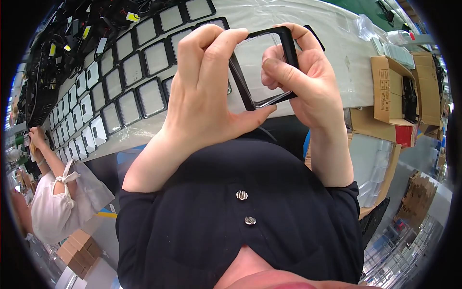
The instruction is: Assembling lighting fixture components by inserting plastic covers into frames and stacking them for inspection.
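Above the table's near edge, I hold up a black rectangular frame (290, 53) with a clear window, tilted. My left hand (195, 91) grips its left side, fingertips at the upper corner and thumb along the lower edge. My right hand (315, 84) is closed round the right side, with its thumb bent over the clear window. Some right fingers show through or behind the window. Similar black frames (128, 105) with pale windows lie in rows on the table, left of my hands. The corner of another dark piece (315, 39) shows just past my right fingers.
The long table (349, 62) has a pale plastic cover. White pieces (97, 130) and tangled black parts (41, 86) lie on the left, where a co-worker's hands (36, 137) are busy. An open cardboard box (382, 89) stands right; clear plastic (368, 26) lies beyond.
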`<state>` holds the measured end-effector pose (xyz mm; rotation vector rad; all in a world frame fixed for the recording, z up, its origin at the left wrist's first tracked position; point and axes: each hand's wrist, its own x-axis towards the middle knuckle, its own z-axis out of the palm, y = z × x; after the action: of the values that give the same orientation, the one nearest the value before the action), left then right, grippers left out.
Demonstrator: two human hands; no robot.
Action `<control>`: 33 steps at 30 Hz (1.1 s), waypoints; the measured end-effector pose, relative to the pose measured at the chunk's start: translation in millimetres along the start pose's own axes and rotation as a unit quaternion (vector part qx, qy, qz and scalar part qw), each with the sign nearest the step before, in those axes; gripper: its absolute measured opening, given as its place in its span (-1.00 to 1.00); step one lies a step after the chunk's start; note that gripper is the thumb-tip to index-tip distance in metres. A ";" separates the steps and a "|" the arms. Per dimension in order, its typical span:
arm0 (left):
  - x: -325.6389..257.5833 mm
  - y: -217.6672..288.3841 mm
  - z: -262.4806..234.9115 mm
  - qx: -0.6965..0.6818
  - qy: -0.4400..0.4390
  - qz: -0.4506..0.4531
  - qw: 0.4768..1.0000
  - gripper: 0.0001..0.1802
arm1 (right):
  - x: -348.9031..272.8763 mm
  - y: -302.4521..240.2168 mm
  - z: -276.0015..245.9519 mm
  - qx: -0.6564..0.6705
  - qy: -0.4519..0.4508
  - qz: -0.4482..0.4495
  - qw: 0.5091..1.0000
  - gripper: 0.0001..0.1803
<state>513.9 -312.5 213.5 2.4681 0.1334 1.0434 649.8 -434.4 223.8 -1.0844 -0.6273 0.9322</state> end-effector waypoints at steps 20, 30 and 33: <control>5.3 4.2 -13.8 -0.021 -0.035 0.111 0.993 0.37 | -17.4 -0.7 9.3 -0.040 0.026 -0.085 0.995 -0.41; -8.2 -6.8 3.8 -0.021 0.006 0.096 0.995 0.31 | -15.4 3.8 5.7 -0.058 0.065 -0.038 0.995 -0.44; -13.4 -10.2 15.2 0.026 -0.018 0.038 0.999 0.27 | -5.4 20.1 -4.8 -0.109 0.073 -0.009 0.991 -0.42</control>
<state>515.9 -312.6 190.9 2.5539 0.0567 1.0393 644.6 -437.9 203.4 -1.3277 -0.6258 0.7725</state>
